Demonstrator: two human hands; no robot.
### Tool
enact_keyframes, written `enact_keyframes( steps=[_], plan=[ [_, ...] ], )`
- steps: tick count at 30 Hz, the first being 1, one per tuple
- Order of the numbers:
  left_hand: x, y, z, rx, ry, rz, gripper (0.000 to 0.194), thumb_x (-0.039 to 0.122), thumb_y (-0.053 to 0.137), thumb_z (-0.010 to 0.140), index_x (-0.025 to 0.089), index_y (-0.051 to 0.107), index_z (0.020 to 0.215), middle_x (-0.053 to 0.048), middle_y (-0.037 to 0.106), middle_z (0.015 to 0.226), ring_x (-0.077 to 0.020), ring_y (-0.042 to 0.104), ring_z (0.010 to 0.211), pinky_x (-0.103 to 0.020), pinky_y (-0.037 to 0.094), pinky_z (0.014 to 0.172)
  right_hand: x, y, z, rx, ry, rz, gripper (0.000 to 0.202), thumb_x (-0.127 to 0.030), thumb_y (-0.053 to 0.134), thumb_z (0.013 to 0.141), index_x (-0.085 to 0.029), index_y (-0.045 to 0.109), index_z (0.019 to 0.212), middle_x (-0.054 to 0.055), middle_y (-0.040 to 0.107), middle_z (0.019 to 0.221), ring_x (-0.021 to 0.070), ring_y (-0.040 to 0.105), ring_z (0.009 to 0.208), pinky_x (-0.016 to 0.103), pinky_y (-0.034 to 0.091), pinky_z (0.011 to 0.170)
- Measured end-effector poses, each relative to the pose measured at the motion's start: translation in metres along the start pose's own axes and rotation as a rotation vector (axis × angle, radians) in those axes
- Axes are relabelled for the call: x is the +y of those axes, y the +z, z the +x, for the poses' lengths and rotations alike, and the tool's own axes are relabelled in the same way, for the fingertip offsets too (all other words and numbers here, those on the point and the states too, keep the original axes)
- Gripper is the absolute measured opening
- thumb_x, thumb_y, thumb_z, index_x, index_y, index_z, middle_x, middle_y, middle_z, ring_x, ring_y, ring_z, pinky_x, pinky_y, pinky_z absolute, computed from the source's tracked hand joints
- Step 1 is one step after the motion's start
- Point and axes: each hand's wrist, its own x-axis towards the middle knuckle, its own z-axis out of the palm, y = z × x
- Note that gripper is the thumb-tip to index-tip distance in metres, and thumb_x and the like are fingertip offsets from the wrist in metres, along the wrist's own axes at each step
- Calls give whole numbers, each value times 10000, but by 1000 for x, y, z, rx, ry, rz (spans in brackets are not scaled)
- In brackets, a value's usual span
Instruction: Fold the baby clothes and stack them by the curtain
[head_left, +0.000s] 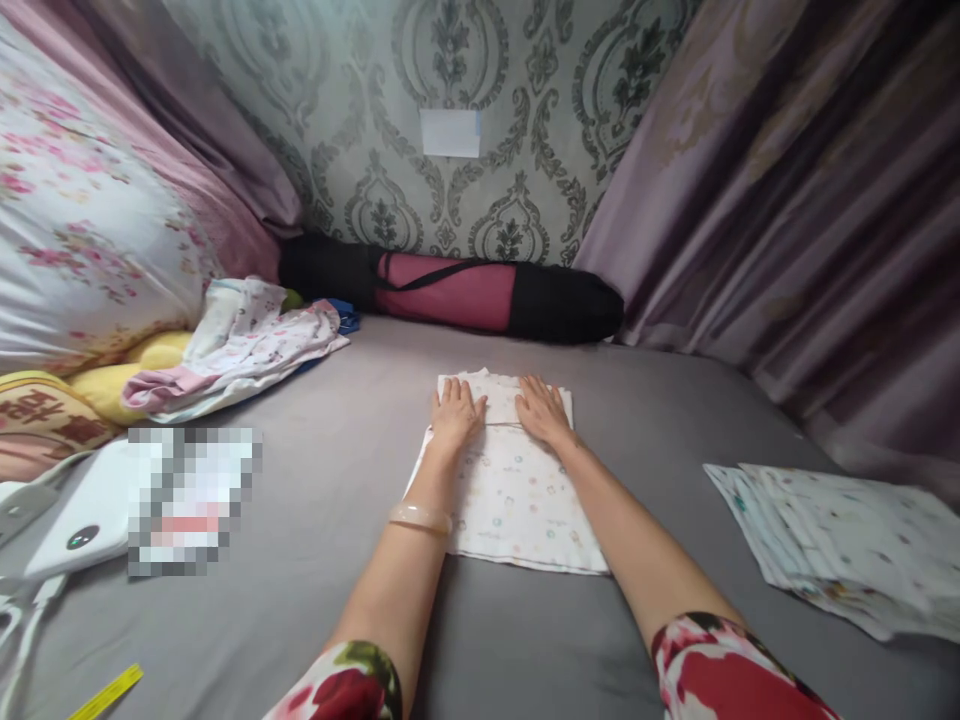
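Note:
A white printed cloth (517, 500) lies flat on the grey sheet in front of me, its far end folded over toward me. My left hand (456, 412) rests palm down on the left side of that folded part, fingers stretched out. On the right side of the same fold, my right hand (541, 408) lies flat, its fingers pointing away from me. Neither hand grips the cloth; both press on its top. Small coloured prints show across the near half. Whether it is a garment or a plain cloth I cannot tell.
A stack of folded printed cloths (847, 545) sits at the right. Crumpled clothes (255, 350) lie at the left by a floral pillow (90, 220). A white power bank (97, 510) with a cable is nearer. A black and pink long bag (450, 292) lies along the wall.

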Motion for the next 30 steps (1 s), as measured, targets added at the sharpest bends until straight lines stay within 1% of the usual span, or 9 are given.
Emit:
enact_keyframes(
  steps=[4, 6, 8, 12, 18, 22, 24, 26, 30],
  plan=[
    [-3, 11, 1, 120, 45, 66, 648, 480, 204, 982, 61, 357, 1452, -181, 320, 1544, -298, 230, 1451, -494, 205, 1161, 8, -11, -4, -36, -36, 68, 594, -364, 290, 960, -138, 294, 1509, 100, 198, 1602, 228, 137, 1476, 425, 89, 1192],
    [-4, 13, 1, 165, 55, 80, 632, 469, 214, 979, 67, 382, 1437, -182, 354, 1526, -298, 265, 1437, -489, 223, 1154, 10, -18, -15, -24, -49, 53, 604, -367, 293, 962, -123, 276, 1513, 113, 170, 1606, 229, 88, 1484, 428, 62, 1192],
    [-5, 13, 0, 176, 56, 82, 623, 464, 228, 975, 69, 403, 1423, -185, 370, 1517, -299, 281, 1429, -489, 239, 1147, 10, -25, -33, -24, -52, 34, 612, -380, 263, 974, -106, 247, 1521, 122, 154, 1608, 226, 48, 1488, 434, 30, 1191],
    [-8, 14, 2, 162, 74, 78, 624, 461, 228, 970, 64, 413, 1414, -189, 360, 1521, -307, 268, 1434, -508, 240, 1144, 5, -33, -90, -109, -94, 61, 635, -424, 195, 989, -101, 200, 1536, 121, 132, 1610, 208, 32, 1488, 416, 40, 1193],
    [-18, 22, 15, 94, 81, 46, 653, 502, 213, 971, 89, 347, 1459, -185, 297, 1553, -314, 195, 1461, -530, 198, 1157, 12, -39, -186, -217, -185, 119, 663, -486, 215, 990, -113, 213, 1537, 121, 101, 1615, 216, 10, 1488, 420, 27, 1198],
    [-30, 17, 21, 27, 102, 22, 723, 545, 204, 962, 61, 252, 1497, -203, 165, 1591, -326, 106, 1478, -508, 170, 1170, 20, -42, -224, -213, -231, 152, 628, -493, 211, 998, -178, 220, 1541, 83, 103, 1618, 208, 21, 1488, 435, 31, 1200],
    [-38, 10, 14, 24, 133, 50, 746, 553, 208, 958, 47, 214, 1507, -215, 118, 1597, -337, 62, 1481, -508, 143, 1174, 21, -42, -232, -195, -244, 152, 612, -478, 228, 999, -192, 227, 1540, 76, 117, 1617, 212, 43, 1487, 447, 40, 1200],
    [-46, 3, -1, 22, 184, 88, 747, 559, 224, 954, 62, 205, 1512, -212, 126, 1596, -335, 62, 1481, -513, 136, 1172, 21, -41, -235, -164, -246, 152, 606, -468, 256, 997, -185, 256, 1532, 85, 146, 1612, 225, 72, 1485, 458, 51, 1200],
    [-68, -9, -48, -27, 349, 179, 716, 579, 245, 946, 130, 277, 1502, -177, 209, 1587, -318, 130, 1477, -499, 192, 1158, 19, -42, -236, -118, -250, 180, 590, -458, 289, 995, -169, 322, 1508, 100, 200, 1598, 243, 126, 1478, 467, 87, 1199]
  ],
)
